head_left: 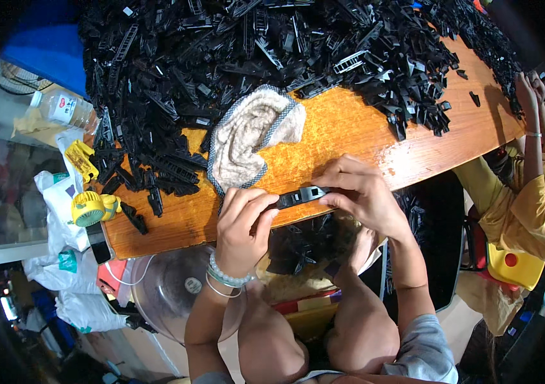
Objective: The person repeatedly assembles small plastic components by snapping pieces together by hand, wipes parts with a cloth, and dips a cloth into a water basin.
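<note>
Between my two hands, just above the near edge of the wooden table [176, 221], is a small black elongated plastic part [298, 197] with a shiny grey section toward its right end. The fingers of my left hand [243, 221] pinch its left end; that wrist wears a beaded bracelet and a thin bangle. My right hand [362, 195] grips the other end between thumb and fingers. Behind my hands a crumpled beige cloth [240, 137] with a dark checked border lies on the table. A large heap of similar black plastic parts [221, 57] covers the far side.
At the left stand a yellow handheld fan [88, 208], a yellow plastic piece [80, 161] and a clear bottle [64, 109]. A clear round tub [176, 294] sits below the table edge. White bags [87, 312] are at lower left. Another person [528, 185] works at the right near a yellow stool [515, 265].
</note>
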A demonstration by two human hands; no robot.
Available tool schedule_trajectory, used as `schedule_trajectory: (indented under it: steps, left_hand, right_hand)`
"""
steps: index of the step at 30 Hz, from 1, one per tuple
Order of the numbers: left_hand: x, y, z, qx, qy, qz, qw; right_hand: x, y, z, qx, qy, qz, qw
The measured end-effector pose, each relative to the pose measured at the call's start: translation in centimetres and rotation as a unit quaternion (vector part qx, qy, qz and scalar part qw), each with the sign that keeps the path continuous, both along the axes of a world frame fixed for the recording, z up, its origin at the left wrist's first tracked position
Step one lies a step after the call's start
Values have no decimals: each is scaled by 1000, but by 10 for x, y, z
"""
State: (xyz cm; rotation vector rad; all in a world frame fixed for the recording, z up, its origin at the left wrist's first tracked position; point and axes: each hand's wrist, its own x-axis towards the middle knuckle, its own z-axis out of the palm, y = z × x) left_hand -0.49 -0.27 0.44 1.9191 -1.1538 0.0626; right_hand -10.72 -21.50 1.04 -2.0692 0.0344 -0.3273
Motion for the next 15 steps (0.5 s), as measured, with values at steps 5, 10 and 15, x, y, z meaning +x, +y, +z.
schedule_trajectory:
  steps: [5, 10, 15]
  left_hand:
    - [7, 0, 0, -21, 30, -8, 999]
    - [8, -5, -2, -31, 19, -31, 999]
    - [39, -16, 15, 49, 93, -84, 991]
  right_hand:
    - [12, 2, 1, -32, -7, 19, 999]
    - [12, 12, -5, -28, -29, 33, 999]
    - [-3, 4, -1, 10, 16, 111, 994]
